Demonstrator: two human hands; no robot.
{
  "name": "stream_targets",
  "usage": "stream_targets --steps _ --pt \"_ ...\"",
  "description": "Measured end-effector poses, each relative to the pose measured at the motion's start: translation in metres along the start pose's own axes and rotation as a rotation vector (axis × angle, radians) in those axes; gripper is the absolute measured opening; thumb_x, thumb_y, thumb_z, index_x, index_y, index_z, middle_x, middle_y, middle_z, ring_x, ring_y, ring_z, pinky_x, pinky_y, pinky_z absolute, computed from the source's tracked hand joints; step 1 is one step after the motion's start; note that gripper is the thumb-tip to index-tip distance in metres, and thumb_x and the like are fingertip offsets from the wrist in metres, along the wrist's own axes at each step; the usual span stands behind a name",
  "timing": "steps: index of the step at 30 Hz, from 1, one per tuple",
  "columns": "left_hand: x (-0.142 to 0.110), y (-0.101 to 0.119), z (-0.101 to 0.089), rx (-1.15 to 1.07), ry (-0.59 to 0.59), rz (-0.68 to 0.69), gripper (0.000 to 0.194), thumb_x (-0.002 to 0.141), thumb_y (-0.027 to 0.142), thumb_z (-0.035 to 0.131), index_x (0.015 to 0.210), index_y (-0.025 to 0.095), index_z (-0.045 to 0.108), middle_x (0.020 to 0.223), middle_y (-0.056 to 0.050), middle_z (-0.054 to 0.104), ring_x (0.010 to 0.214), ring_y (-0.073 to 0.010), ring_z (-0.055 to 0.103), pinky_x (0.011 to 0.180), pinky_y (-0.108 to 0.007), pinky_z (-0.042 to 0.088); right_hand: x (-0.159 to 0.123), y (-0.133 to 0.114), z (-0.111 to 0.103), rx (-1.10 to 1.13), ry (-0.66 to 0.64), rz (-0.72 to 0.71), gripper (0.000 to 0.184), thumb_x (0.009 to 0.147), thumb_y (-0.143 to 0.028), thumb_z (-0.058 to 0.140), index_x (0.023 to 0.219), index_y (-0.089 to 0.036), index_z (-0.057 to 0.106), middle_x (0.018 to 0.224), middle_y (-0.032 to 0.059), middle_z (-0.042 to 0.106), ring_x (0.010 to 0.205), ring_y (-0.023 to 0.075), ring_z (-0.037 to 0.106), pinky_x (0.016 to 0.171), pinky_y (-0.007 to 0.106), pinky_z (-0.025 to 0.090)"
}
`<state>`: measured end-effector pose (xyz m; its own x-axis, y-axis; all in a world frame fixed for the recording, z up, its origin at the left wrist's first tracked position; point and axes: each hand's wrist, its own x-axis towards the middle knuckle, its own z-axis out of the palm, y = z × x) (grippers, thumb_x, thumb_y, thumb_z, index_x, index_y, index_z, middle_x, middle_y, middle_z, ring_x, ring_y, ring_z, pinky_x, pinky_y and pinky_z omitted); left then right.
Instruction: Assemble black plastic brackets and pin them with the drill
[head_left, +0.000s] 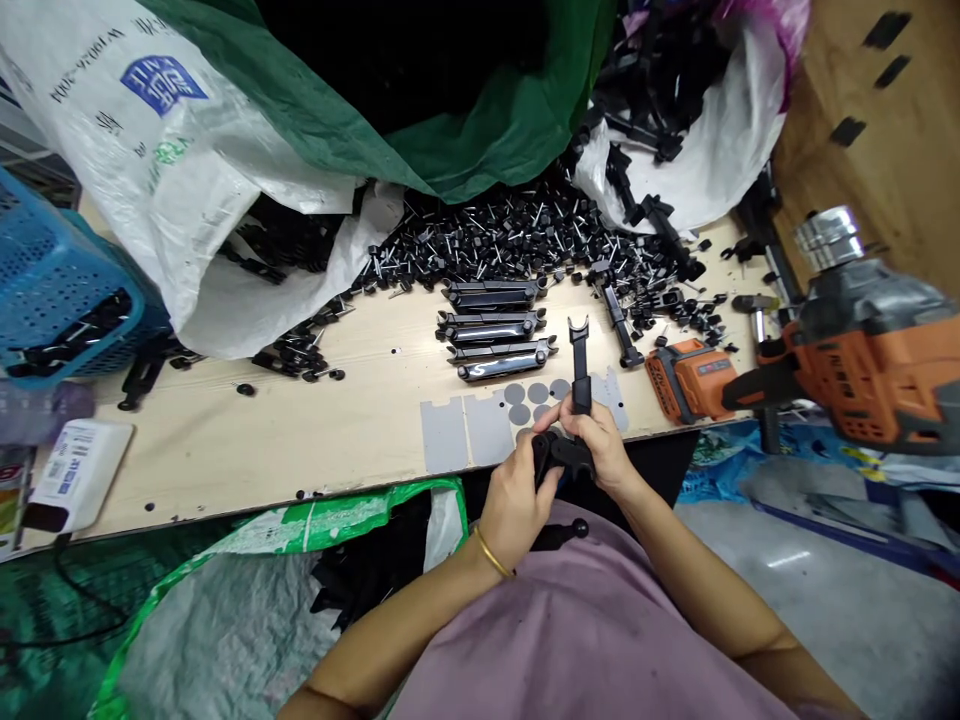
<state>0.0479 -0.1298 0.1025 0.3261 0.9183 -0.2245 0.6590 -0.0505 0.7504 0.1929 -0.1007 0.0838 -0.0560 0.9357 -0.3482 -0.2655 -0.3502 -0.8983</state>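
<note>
Both my hands meet in front of my body at the table's front edge, around black plastic parts. My right hand (604, 445) is closed on a black plastic arm (580, 360) whose forked end points away from me. My left hand (514, 505) grips a black plastic joint piece (551, 455) at the arm's near end; fingers hide part of it, and I cannot tell whether the two are joined. Just beyond lie several folded black arms (499, 328) in a stack of rows. Grey round stickers (516, 393) and a grey sheet (444, 435) lie beside my hands.
A heap of black-headed screws (487, 235) covers the table's back, below a green bag (517, 130). White sacks (217, 250) hold black parts. At right are an orange power drill (885, 350) and a battery (690, 380). A blue basket (67, 270) stands left.
</note>
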Motion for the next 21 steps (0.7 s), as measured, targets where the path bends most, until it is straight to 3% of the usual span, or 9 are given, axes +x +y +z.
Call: stream_targets --steps 4,10,17,21 --pt "-0.011 0.003 0.004 0.111 -0.040 -0.017 0.036 0.084 0.018 0.051 0.119 0.015 0.040 0.103 -0.013 0.064 0.094 -0.0256 0.065 0.075 -0.036 0.053 -0.004 0.007 0.003 0.008 -0.042 0.036 0.006 0.076 -0.022 0.050 0.071 -0.020 0.053 0.069 0.0009 0.063 0.071 0.0166 0.056 0.068 0.029 0.043" --pt "-0.009 0.007 0.005 0.153 -0.091 -0.068 0.037 0.080 0.011 0.049 0.115 0.013 0.037 0.096 -0.014 0.064 0.086 -0.0262 0.066 0.069 -0.035 0.053 -0.010 0.016 0.022 0.164 0.110 -0.130 0.012 0.076 -0.027 0.050 0.067 -0.022 0.047 0.070 0.0004 0.057 0.070 0.0167 0.055 0.070 0.032 0.045" --pt "-0.015 0.011 0.000 0.145 -0.192 -0.050 0.031 0.080 0.011 0.046 0.110 0.014 0.038 0.096 -0.014 0.064 0.084 -0.0261 0.065 0.069 -0.037 0.052 -0.012 0.016 0.015 0.119 -0.075 -0.022 0.016 0.075 -0.033 0.049 0.065 -0.021 0.045 0.073 0.0026 0.055 0.070 0.0166 0.050 0.068 0.031 0.043" --pt "-0.025 0.008 0.002 0.136 -0.170 0.005 0.036 0.080 0.011 0.043 0.115 0.015 0.034 0.098 -0.013 0.063 0.085 -0.0250 0.064 0.071 -0.037 0.053 -0.025 0.023 0.027 0.219 0.064 -0.082 0.017 0.077 -0.034 0.048 0.066 -0.022 0.043 0.074 0.0029 0.055 0.072 0.0177 0.051 0.069 0.032 0.042"
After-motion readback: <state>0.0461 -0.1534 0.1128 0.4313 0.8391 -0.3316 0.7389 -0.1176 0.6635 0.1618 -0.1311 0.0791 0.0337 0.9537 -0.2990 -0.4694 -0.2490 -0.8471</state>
